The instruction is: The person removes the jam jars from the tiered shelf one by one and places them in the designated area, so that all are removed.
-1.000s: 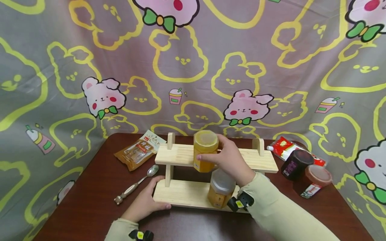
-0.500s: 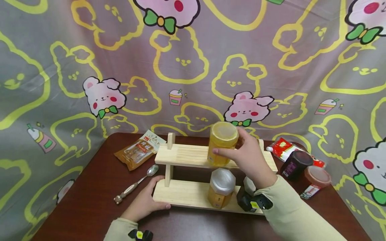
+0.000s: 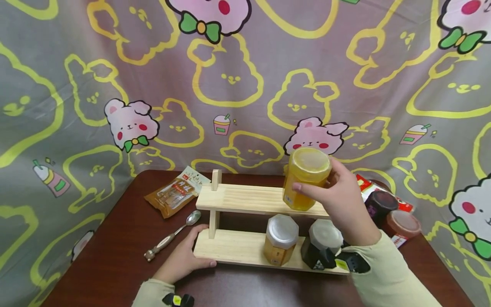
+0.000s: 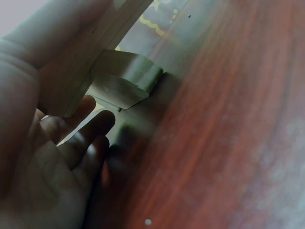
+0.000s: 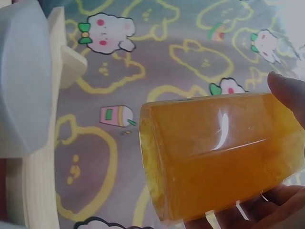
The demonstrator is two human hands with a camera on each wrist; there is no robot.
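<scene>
My right hand (image 3: pixel 345 204) holds a jar of amber honey (image 3: pixel 304 181) between thumb and fingers, over the right part of the wooden two-tier rack's upper shelf (image 3: pixel 245 199). In the right wrist view, the faceted honey jar (image 5: pixel 219 157) lies across the picture, with clear space between it and the rack. My left hand (image 3: pixel 184 260) grips the left end of the rack's lower shelf (image 3: pixel 234 247), thumb in front, fingers behind. In the left wrist view, fingers (image 4: pixel 81 143) curl beside the board end. On the lower shelf stand a silver-lidded amber jar (image 3: pixel 281 241) and a dark jar with pale lid (image 3: pixel 325 238).
Left of the rack lie a brown snack packet (image 3: pixel 172 194) and a spoon (image 3: pixel 174 234) with a bear-shaped handle end. At right are a dark purple jar (image 3: pixel 381 207), a red jar (image 3: pixel 402 226) and a red packet (image 3: pixel 368 186). A patterned curtain (image 3: pixel 238 85) hangs behind the table.
My right hand has carried the honey jar rightward and upward along the upper shelf, uncovering the dark pale-lidded jar below. The left hand stays on the rack's end.
</scene>
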